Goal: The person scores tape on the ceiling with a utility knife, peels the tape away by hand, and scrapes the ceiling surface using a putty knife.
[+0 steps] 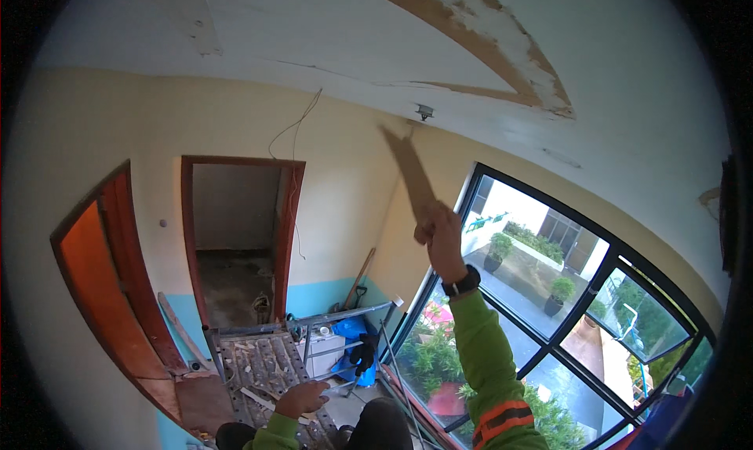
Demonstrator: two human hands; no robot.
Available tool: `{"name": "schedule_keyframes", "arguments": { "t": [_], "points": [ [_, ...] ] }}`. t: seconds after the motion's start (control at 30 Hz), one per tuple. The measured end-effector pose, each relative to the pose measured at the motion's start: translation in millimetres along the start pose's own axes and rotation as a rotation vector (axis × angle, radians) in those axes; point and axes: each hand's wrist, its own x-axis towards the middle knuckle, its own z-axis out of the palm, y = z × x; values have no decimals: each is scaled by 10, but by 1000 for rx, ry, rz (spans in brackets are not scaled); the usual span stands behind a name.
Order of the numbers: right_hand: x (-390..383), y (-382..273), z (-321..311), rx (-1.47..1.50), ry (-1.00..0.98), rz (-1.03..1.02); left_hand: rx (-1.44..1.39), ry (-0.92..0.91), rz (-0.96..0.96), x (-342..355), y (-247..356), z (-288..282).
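Note:
My right hand is raised toward the ceiling, closed around a tan, flat strip of board that angles up and left, its far end slightly blurred. Above it, the white ceiling has a curved strip of exposed tan board with ragged white patches. Low in the view, my left hand is closed over the perforated metal scaffold platform, which is strewn with pale scraps; what its fingers grip is too small to make out. My knee shows beside it.
Scaffold rails stand below, beside a blue plastic bag and black gloves. A large black-framed window fills the right side. An open doorway and an orange door are at left. Loose wires hang from above.

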Motion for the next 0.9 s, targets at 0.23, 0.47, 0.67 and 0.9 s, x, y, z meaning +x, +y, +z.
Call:
{"name": "schedule_keyframes", "arguments": {
  "t": [0.23,0.47,0.67,0.9],
  "points": [
    [-117,141,-57,111,-88,105,11,24,14,11,23,-2],
    [382,183,-242,-476,-285,235,68,-88,-57,66,122,-96],
    [931,-65,-254,-984,-206,32,28,-119,-39,3,309,-254],
    [1600,-398,31,-673,131,-396,0,-34,45,19,157,-43]
  ]
}}
